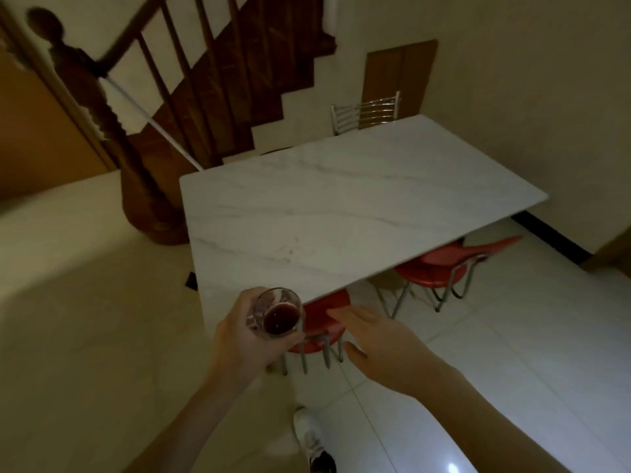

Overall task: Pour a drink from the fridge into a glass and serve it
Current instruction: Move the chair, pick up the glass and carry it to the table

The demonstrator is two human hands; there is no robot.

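Note:
My left hand grips a small clear glass holding a dark red drink. The glass hangs in the air just off the near corner of the white marble table. My right hand is flat and empty to the right of the glass, fingers stretched toward the table's near edge, above a red chair. Neither hand touches the table.
A red chair is tucked under the near corner and another red chair under the right side. A metal chair back stands at the far end. A wooden staircase post rises left of the table. My white shoe is on the tiled floor.

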